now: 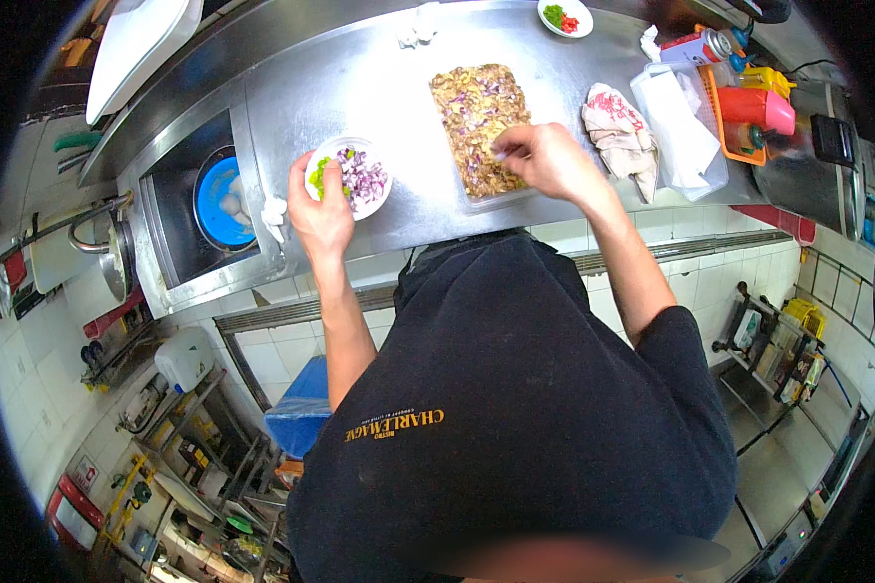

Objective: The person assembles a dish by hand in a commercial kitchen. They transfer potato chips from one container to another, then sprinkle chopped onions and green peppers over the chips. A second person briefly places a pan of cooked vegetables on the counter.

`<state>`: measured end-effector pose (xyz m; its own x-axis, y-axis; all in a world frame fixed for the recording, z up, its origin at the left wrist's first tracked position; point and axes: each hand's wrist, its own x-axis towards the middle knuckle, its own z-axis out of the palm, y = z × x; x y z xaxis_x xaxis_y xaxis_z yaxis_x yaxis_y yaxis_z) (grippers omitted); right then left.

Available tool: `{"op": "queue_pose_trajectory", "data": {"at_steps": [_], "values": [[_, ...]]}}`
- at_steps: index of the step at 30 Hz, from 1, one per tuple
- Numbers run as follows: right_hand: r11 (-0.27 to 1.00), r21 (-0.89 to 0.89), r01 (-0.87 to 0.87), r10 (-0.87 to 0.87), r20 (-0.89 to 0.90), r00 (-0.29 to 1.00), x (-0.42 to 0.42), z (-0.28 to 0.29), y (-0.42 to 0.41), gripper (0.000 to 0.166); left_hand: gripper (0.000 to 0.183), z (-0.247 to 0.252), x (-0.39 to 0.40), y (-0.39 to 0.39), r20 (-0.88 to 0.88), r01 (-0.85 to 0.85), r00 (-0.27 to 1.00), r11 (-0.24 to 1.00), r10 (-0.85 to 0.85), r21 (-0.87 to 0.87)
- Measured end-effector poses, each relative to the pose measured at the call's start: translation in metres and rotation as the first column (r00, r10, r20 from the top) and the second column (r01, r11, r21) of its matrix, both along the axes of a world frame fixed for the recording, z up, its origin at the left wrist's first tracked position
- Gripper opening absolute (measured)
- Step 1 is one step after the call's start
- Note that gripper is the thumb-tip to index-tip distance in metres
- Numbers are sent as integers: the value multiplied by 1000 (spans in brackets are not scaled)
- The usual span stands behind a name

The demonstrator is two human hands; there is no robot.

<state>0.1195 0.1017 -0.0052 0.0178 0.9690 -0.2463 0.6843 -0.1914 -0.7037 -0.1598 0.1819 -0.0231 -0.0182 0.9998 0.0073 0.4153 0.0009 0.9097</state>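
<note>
My left hand (322, 211) grips a round white bowl (370, 209) by its left side, the thumb over the rim. Chopped red onion (364, 178) fills the bowl's right part, and chopped green pepper or herb (316, 178) lies by my thumb. Over the right side of a rectangular clear tray (492, 201) is my right hand (550, 160), its fingertips pinched on a few small purplish bits, likely onion. A brown, chunky food mixture (477, 109) topped with onion pieces fills the tray.
A white dish (583, 28) holds green and red chopped pieces at the back. Right are a crumpled cloth (620, 138), a clear plastic container (700, 191) and an orange basket (745, 157) of bottles. Left is a sink (168, 240) with a blue bowl (215, 211).
</note>
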Motion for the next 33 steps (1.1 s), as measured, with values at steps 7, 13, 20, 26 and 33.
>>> {"op": "queue_pose_trajectory", "data": {"at_steps": [7, 13, 20, 26, 33], "values": [[979, 201, 21, -32, 50, 998, -10, 13, -11, 6, 27, 2, 6, -3, -24, 1, 1000, 1000, -1, -10], [999, 28, -22, 18, 129, 992, -4, 15, -8, 15, 25, -1, 13, -5, 70, 37, 997, 998, -34, -42], [989, 141, -34, 22, 90, 996, -40, 45, 16, 16, 26, 2, 26, -9, 38, 71, 997, 997, -70, -18], [954, 62, -294, 258, 335, 906, -97, 51, 45, 18, 27, -5, 46, -10, 24, 51, 998, 999, -50, -1], [931, -80, -357, 349, 489, 799, -120, 59, 62, 21, 33, -20, 48, -7, 109, 82, 990, 995, -87, 51]]}}
